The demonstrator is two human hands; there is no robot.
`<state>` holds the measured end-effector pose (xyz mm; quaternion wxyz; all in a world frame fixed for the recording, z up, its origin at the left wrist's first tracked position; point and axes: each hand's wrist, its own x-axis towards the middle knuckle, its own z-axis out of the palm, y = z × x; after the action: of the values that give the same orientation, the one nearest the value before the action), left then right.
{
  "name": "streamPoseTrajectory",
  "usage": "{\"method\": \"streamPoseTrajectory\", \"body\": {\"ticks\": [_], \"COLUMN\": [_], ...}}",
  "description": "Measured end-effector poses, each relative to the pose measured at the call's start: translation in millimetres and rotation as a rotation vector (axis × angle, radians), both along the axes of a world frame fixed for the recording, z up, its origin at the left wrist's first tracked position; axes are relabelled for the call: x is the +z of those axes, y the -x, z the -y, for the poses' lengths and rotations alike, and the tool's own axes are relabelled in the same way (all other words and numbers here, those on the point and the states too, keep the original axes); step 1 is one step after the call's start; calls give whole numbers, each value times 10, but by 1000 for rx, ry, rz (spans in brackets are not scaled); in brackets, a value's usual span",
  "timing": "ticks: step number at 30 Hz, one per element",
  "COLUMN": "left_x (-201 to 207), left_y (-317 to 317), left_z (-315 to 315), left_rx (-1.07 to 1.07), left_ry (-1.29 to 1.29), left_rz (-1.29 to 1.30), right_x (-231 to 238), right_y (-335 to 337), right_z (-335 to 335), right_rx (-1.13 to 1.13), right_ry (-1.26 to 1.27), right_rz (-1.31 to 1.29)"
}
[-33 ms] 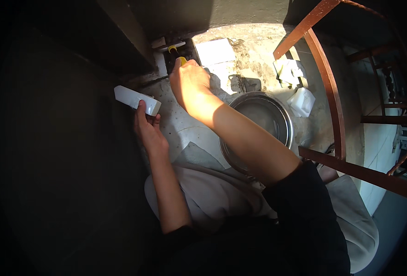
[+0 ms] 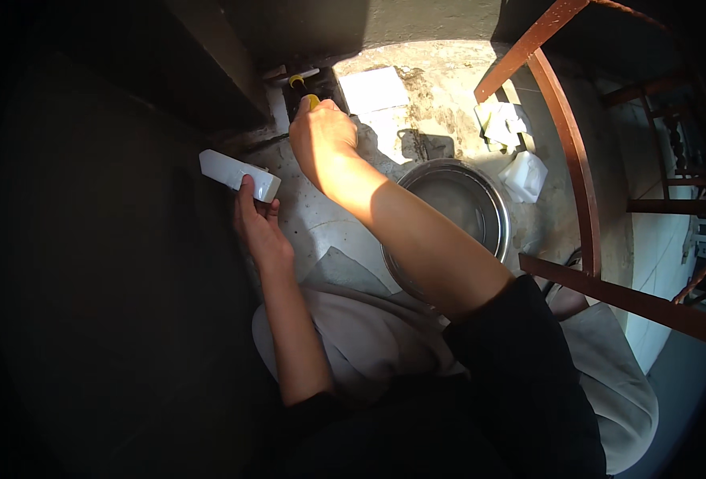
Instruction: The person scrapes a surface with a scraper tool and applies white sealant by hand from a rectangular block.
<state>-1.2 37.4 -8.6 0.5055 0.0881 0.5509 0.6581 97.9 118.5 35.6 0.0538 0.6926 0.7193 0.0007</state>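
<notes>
The yellow handle (image 2: 314,101) sits — partly hidden — within the right fingers (image 2: 331,108).

We see a yellow-handled tool (image 2: 314,102) in the right fingers (image 2: 329,108), white block (image 2: 227,170) in the left fingers (image 2: 247,184), silver basin (image 2: 501,203) and reddish-brown frame (image 2: 562,132) right of both

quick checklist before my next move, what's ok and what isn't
1. White block gripped: ok, left hand holds it by one end.
2. Yellow-handled tool gripped: ok, in the right hand.
3. Whole handle visible: not ok, the right hand covers part of it.
4. Tool's far end touching anything: cannot tell, too small and dark there.
5. Right forearm clear of the metal basin: cannot tell, it crosses over it in this view.
</notes>
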Motion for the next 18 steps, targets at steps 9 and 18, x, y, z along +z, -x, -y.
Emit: {"method": "streamPoseTrajectory", "body": {"ticks": [9,18], "left_x": [-21,-9], "left_y": [27,-10], "left_z": [9,-12], "left_rx": [14,28], "left_ry": [18,39], "left_rz": [-7,2], "right_x": [-17,-59], "right_y": [-109,-50], "right_z": [115,-35], "right_rx": [22,100], "right_ry": [54,33], "right_rz": [-31,78]}}
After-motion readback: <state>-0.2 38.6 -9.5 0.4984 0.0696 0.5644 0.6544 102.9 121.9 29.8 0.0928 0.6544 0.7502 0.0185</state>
